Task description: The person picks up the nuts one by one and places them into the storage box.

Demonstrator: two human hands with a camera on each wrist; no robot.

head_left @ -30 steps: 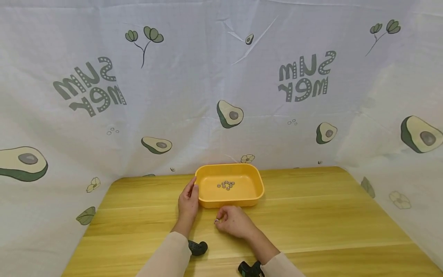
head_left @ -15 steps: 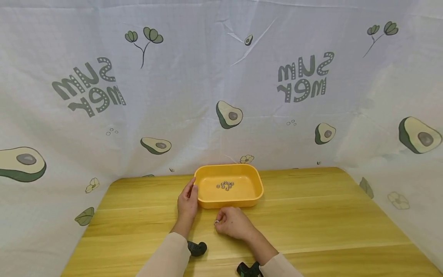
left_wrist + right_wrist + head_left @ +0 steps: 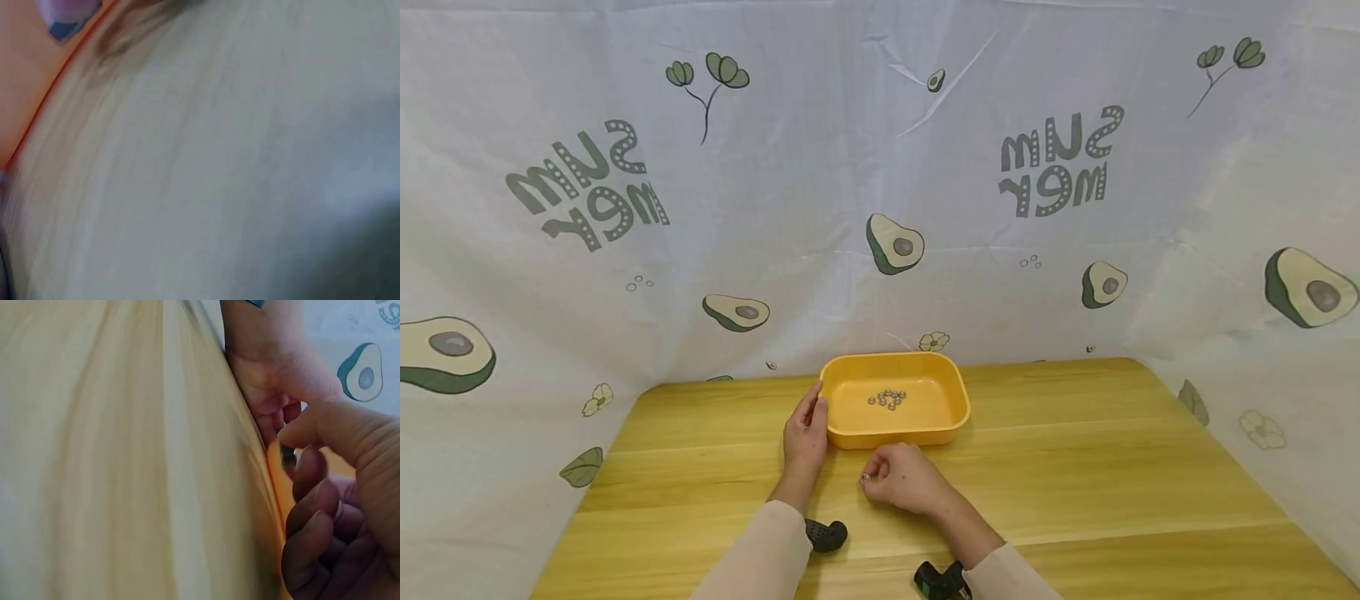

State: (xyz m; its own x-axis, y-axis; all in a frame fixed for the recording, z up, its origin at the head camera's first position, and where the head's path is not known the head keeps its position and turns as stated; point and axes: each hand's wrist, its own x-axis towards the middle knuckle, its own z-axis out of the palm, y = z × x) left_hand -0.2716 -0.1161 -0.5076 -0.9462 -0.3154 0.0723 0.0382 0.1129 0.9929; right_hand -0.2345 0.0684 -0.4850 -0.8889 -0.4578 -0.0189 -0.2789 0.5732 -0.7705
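Observation:
In the head view, my right hand point(image 3: 906, 479) pinches a small silvery metal nut point(image 3: 866, 477) between thumb and forefinger, just in front of the yellow tray point(image 3: 891, 439). The right wrist view shows the nut point(image 3: 287, 455) at the fingertips, with the other fingers curled into the palm; its exact shape is too small to tell. My left hand point(image 3: 805, 437) rests against the tray's left wall, fingers fairly straight along the outside and thumb near the front corner. Several similar small metal nuts point(image 3: 891, 400) lie loosely grouped on the tray's floor.
The tray stands near the back edge of a wood-grain table point(image 3: 1075, 467). A white cloth point(image 3: 805, 167) with avocado prints hangs behind and at the sides. Black wrist devices show by the left sleeve point(image 3: 826, 536) and the right sleeve point(image 3: 942, 581).
The right hand and its pinched nut have shifted very slightly left, and the nut appears turned a little between the fingertips. The left hand and tray stay together; the whole head view drifts slightly.

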